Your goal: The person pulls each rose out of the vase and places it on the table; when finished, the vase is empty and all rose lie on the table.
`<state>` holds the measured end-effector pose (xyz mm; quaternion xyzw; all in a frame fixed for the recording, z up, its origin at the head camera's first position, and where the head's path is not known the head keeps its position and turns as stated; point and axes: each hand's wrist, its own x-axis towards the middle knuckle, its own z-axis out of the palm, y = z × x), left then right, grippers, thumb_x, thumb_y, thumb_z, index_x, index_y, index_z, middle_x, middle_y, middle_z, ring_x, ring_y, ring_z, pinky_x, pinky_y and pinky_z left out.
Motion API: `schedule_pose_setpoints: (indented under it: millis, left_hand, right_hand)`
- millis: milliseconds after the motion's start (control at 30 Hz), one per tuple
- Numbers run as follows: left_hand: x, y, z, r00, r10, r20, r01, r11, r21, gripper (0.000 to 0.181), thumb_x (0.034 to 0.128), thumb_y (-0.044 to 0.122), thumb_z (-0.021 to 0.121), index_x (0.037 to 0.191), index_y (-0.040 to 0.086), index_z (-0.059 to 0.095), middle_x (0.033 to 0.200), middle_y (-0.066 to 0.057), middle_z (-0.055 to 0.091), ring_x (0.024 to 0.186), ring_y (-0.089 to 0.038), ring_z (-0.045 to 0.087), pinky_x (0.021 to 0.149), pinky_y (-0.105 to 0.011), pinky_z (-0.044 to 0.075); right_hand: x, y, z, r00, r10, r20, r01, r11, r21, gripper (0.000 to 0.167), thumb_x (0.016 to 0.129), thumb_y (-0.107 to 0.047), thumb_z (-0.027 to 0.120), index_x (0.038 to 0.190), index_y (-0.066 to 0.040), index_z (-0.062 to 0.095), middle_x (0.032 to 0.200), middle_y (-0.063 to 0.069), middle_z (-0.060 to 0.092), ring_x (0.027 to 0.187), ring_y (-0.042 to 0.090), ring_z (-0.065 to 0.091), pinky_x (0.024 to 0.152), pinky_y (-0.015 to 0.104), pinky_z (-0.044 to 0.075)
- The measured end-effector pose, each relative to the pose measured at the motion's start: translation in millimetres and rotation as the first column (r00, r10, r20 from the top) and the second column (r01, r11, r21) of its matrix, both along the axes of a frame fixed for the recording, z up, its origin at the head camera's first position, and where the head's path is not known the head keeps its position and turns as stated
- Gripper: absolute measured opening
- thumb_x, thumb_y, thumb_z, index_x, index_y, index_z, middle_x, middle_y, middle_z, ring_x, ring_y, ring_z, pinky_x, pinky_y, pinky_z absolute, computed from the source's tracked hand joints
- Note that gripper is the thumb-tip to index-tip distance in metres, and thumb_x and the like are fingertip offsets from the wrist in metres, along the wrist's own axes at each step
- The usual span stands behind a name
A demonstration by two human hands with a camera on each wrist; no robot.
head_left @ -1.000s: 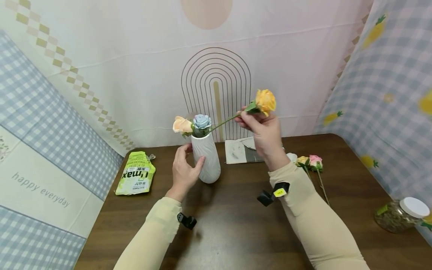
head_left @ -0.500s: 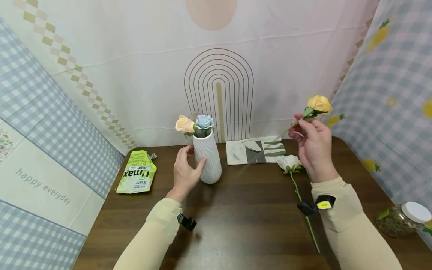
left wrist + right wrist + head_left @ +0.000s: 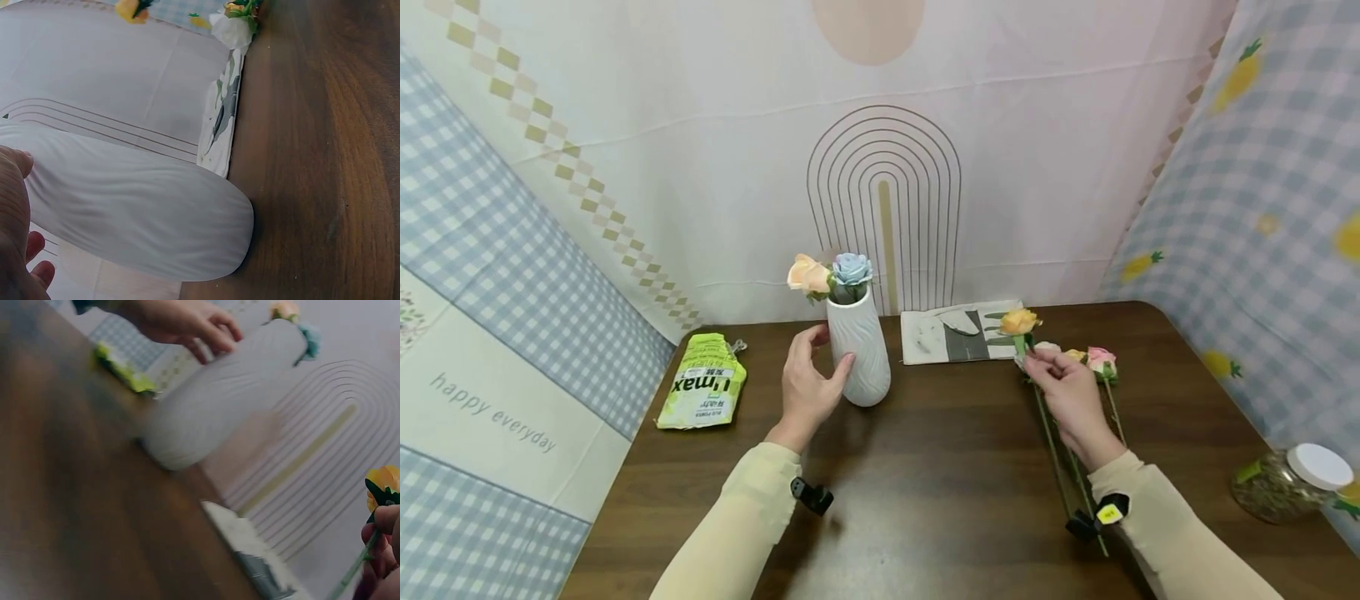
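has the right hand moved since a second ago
Yes, in the head view the right hand is lower and farther right of the printed arch.

A tall white vase with wavy ridges (image 3: 863, 358) stands upright, gripped by the left hand (image 3: 808, 387), with 1 peach rose (image 3: 807, 275) and 1 light-blue rose (image 3: 852, 268) at its mouth. The right hand (image 3: 1069, 398) pinches a yellow-orange rose (image 3: 1018, 322) with green leaves by its slim stem, well apart from the vase.
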<state>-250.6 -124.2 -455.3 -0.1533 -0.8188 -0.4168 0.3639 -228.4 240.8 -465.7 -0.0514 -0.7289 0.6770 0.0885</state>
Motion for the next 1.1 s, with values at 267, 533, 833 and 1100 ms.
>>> schedule_pose_setpoints:
  millis: [267, 533, 833, 1100]
  left_hand:
    - [1.4, -0.7, -2.9, 1.000, 0.019, 0.008, -0.019, 1.000, -0.007, 0.051, 0.0793, 0.024, 0.078, 0.119, 0.001, 0.055, 0.109, -0.013, 0.059, 0.102, -0.025, 0.058, 0.084, -0.041, 0.049]
    - [-0.1, -0.7, -1.1, 1.000, 0.007, -0.011, -0.007, 1.000, -0.014, 0.050, 0.0791, 0.022, 0.078, 0.118, 0.000, 0.055, 0.109, -0.013, 0.059, 0.100, -0.026, 0.058, 0.083, -0.039, 0.048]
    - [-1.8, -4.1, -2.3, 1.000, -0.002, 0.005, 0.002, 1.000, 0.001, 0.050, 0.0787, 0.021, 0.079, 0.118, 0.000, 0.055, 0.109, -0.012, 0.059, 0.100, -0.025, 0.058, 0.083, -0.043, 0.049]
    - [-2.0, -1.6, -3.4, 1.000, -0.021, 0.011, 0.020, 1.000, 0.012, 0.051, 0.0781, 0.020, 0.080, 0.118, -0.002, 0.055, 0.109, -0.014, 0.059, 0.101, -0.025, 0.058, 0.082, -0.048, 0.049]
  right_hand:
    - [9.5, -8.6, -32.0, 0.999, -0.037, -0.031, 0.042, 0.981, 0.190, 0.028, 0.087, -0.020, 0.072, 0.101, 0.004, 0.064, 0.079, -0.002, 0.067, 0.071, 0.003, 0.058, 0.059, 0.016, 0.046]
    - [10.0, -5.3, -41.7, 0.999, 0.011, -0.044, 0.003, 0.950, 0.311, 0.020, 0.090, -0.012, 0.068, 0.105, 0.001, 0.070, 0.098, 0.016, 0.069, 0.077, 0.005, 0.057, 0.062, 0.016, 0.047]
    - [1.9, -2.2, -52.2, 0.991, 0.066, 0.115, -0.101, 0.939, 0.330, 0.029, 0.094, -0.012, 0.062, 0.121, -0.004, 0.067, 0.122, 0.015, 0.064, 0.114, 0.023, 0.056, 0.077, 0.014, 0.047]
    - [-0.4, -8.0, -59.4, 0.990, 0.037, 0.136, -0.100, 0.863, 0.495, 0.033, 0.088, -0.004, 0.057, 0.119, -0.006, 0.068, 0.110, 0.014, 0.068, 0.078, 0.021, 0.055, 0.062, 0.026, 0.042]
